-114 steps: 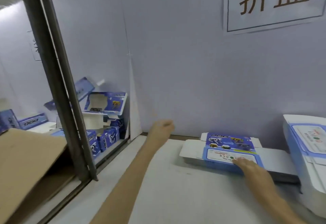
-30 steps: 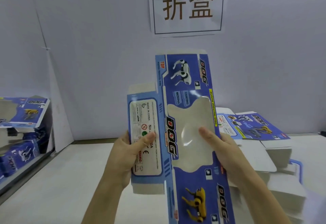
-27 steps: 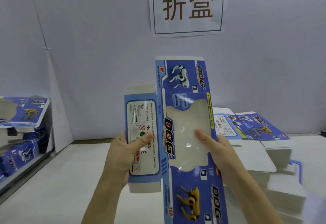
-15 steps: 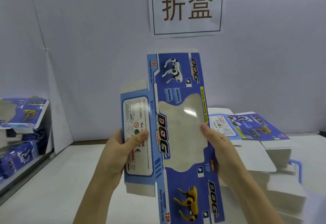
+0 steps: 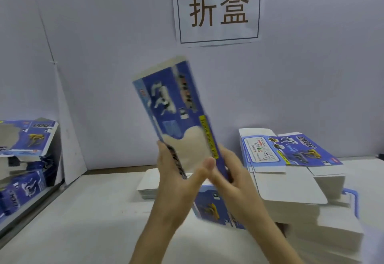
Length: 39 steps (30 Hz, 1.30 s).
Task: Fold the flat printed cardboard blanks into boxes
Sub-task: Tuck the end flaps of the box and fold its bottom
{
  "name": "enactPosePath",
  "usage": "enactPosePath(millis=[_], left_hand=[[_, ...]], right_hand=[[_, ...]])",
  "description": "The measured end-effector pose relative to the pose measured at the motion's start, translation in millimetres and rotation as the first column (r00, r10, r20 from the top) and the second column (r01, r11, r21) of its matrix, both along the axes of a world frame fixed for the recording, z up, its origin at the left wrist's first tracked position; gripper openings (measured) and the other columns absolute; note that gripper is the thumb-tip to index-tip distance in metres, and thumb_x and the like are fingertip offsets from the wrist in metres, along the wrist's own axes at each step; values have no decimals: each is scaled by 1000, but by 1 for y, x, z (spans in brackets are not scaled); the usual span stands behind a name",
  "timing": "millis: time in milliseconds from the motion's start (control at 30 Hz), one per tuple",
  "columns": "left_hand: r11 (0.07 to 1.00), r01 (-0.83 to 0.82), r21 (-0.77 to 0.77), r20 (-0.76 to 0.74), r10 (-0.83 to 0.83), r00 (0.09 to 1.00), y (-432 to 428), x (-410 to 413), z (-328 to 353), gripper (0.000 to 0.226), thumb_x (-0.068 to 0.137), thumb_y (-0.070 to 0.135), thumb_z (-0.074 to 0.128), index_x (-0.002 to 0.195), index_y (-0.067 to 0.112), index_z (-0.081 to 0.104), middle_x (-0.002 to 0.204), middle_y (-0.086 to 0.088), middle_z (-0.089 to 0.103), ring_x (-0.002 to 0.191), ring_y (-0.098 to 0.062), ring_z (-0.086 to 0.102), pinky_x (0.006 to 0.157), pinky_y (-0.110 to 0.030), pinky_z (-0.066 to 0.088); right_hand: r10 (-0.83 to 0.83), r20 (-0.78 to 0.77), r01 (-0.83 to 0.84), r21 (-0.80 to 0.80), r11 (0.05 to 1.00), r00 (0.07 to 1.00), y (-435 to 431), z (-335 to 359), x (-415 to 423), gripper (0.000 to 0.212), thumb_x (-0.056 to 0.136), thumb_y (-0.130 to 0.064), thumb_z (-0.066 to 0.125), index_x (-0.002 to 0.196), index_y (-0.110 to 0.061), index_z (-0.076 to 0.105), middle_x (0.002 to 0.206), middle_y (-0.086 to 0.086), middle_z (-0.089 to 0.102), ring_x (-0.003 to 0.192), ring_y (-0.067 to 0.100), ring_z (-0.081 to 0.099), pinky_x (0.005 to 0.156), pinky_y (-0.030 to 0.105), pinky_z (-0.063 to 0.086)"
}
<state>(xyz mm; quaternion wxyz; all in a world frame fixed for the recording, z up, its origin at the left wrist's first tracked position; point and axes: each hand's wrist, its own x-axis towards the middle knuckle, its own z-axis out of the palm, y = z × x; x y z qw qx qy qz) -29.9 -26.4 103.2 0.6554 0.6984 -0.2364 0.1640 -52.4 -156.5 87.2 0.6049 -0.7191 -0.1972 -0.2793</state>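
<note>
- The blue printed blank [image 5: 178, 122] is held up in front of the wall, above the tabletop [image 5: 87, 211], tilted with its top leaning left; it is motion-blurred, so the print reads only as a white dog figure near the top and a yellow one near the bottom
- The left hand [image 5: 176, 182] has its grip closed on the blank — fingers curl round the left edge and the thumb lies across the pale window panel
- The right hand [image 5: 234, 180] grips the blank's right edge, fingers wrapped behind it and thumb pointing up beside the left thumb
- A stack of flat blanks [image 5: 291, 180] lies on the tabletop just right of the hands, its top sheet printed side up, white flaps spread out
- Folded blue boxes [image 5: 27, 139] are piled at the far left, beyond the tabletop's edge
- A paper sign [image 5: 218, 10] with two dark characters in a frame hangs on the wall — directly above the held blank
</note>
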Motion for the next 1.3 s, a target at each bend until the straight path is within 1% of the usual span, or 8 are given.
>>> enactPosePath(millis=[167, 367, 567, 700, 833, 933, 1167, 1300], left_hand=[[974, 132, -186, -85, -150, 985, 14, 6, 3, 69, 74, 54, 64, 136, 35, 42, 123, 9, 62, 113, -13, 62, 82, -28, 58], [950, 30, -311, -209, -99, 973, 17, 17, -9, 38, 74, 48, 57, 106, 28, 59, 86, 1, 75, 75, -22, 74, 52, -29, 58], [904, 138, -405, -207, -237, 949, 30, 27, -14, 37, 81, 35, 56, 118, 27, 59, 100, -5, 74, 82, -24, 73, 57, -37, 59], [922, 292, -253, -280, -359, 890, 18, 24, -8, 52, 84, 36, 61, 131, 14, 51, 110, -9, 71, 88, -28, 71, 61, -31, 58], [858, 493, -142, -248, -513, 822, 21, 5, -12, 63, 83, 46, 67, 128, 5, 51, 102, -12, 67, 78, -19, 69, 70, -29, 58], [891, 452, -48, -258, -448, 856, 20, 4, -3, 121, 24, 72, 84, 126, 21, 45, 109, -2, 72, 99, -25, 70, 74, -35, 60], [933, 361, -2, -186, -355, 916, 38, 9, -2, 111, 22, 67, 87, 118, 30, 46, 104, 14, 71, 101, -15, 69, 70, -30, 60], [950, 311, -17, -134, -311, 941, 41, 10, -2, 86, 47, 46, 73, 126, 37, 41, 113, 11, 67, 106, -14, 66, 69, -26, 58]], right_hand=[[139, -73, -155, -308, 939, 988, -11, 2, -6, 55, 87, -37, 61, 140, -42, 45, 137, -25, 40, 133, -2, 37, 90, 3, 39], [119, -77, -130, -163, 978, 990, -21, 2, -1, 40, 89, -27, 62, 128, -36, 56, 126, -22, 58, 125, 5, 52, 88, 21, 53], [-161, -112, 183, 225, 957, 981, -39, 1, 8, 67, 81, -42, 67, 142, -39, 39, 139, -10, 51, 121, 15, 58, 95, 41, 53], [182, -381, -89, 248, 965, 906, -45, 6, 9, 50, 96, -38, 55, 142, -21, 44, 132, 12, 61, 119, 32, 60, 80, 14, 52], [302, -381, -224, 236, 946, 874, -33, -2, 7, 44, 86, -52, 56, 128, -53, 45, 118, -10, 68, 105, 18, 69, 72, 25, 58], [401, -308, -308, 308, 900, 863, -34, -3, 7, 55, 82, -50, 66, 133, -45, 46, 125, 0, 66, 108, 28, 67, 79, 35, 59], [418, -334, -314, 324, 892, 845, -53, -2, 5, 78, 57, -47, 88, 124, -21, 56, 112, 10, 72, 99, 30, 70, 74, 33, 58], [275, -367, -210, 207, 956, 889, -47, -5, 7, 49, 54, -50, 77, 100, -33, 72, 102, 4, 75, 96, 24, 71, 85, 38, 57]])
